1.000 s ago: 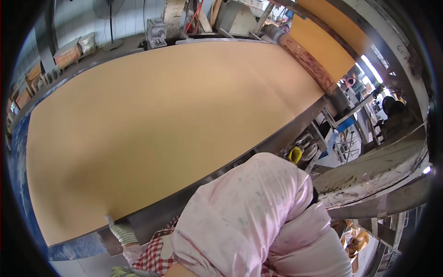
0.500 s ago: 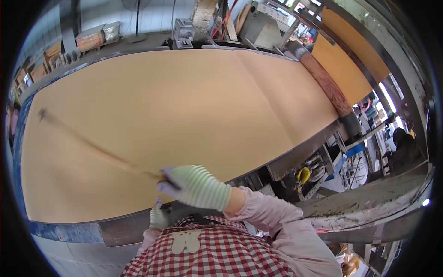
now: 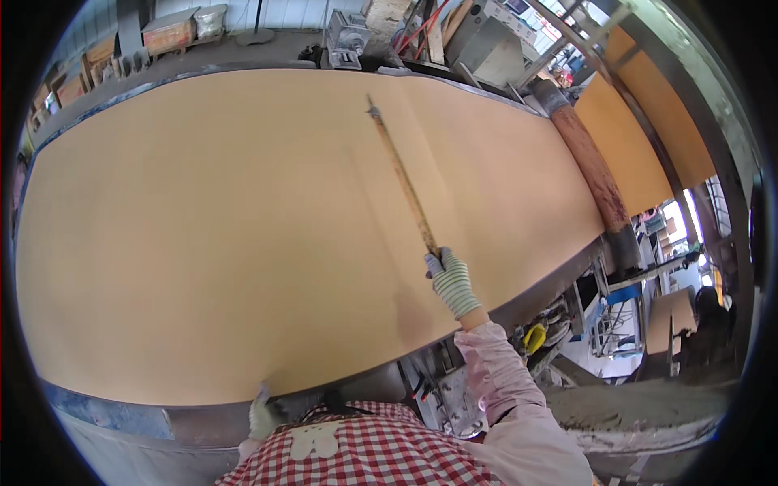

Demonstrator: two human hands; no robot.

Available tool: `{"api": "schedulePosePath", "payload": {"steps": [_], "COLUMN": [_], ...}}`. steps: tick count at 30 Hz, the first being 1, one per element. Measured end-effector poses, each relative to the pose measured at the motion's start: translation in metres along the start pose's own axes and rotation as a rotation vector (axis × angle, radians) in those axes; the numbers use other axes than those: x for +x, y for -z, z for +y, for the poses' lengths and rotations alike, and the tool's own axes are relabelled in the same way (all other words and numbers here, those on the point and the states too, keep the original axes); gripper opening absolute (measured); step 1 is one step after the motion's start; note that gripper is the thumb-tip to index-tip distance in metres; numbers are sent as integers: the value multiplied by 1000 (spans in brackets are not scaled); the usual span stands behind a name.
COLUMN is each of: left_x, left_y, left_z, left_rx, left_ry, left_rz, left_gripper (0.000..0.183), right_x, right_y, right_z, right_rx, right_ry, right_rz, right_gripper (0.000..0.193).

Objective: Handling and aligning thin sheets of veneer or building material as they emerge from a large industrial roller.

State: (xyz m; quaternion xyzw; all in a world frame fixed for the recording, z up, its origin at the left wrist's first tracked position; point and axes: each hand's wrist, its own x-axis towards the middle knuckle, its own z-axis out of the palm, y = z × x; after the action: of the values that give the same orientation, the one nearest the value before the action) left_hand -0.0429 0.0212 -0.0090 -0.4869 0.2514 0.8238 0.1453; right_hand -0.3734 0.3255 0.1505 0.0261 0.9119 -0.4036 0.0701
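Note:
My right hand, in a green-and-white striped glove, is closed around one end of a long thin wooden stick. The stick points away from me over a wide tan sheet, its far end near the sheet's far edge. A faint shadow lies on the sheet left of it. My left hand, gloved too, is at the near edge of the table, low in front of me. Its fingers are smeared and partly hidden, so their grip does not show. The sheet covers the long table and has a soft crease toward the right.
A reddish-brown roller lies across the table's right end, with orange-tan sheets hanging beyond it. A grey motor stands at the far edge. Metal machine parts and a yellow item sit below the near right edge.
My right hand has swung the stick from the left side of the sheet to the right and farther away. My left hand stays by the near edge.

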Motion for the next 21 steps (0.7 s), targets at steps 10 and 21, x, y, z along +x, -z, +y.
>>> {"api": "schedulePosePath", "payload": {"steps": [10,21], "left_x": [-44,-73], "left_y": [-76,9], "left_z": [42,62], "left_rx": [-390,-306], "left_ry": [-240,-665], "left_rz": [193,292], "left_gripper": [39,44], "right_x": [336,358], "right_y": [-29,-79], "right_z": [-10,-198], "right_rx": [-569,-1189], "right_ry": [163,363], "right_rz": [165,-568], "right_gripper": [26,26]}}
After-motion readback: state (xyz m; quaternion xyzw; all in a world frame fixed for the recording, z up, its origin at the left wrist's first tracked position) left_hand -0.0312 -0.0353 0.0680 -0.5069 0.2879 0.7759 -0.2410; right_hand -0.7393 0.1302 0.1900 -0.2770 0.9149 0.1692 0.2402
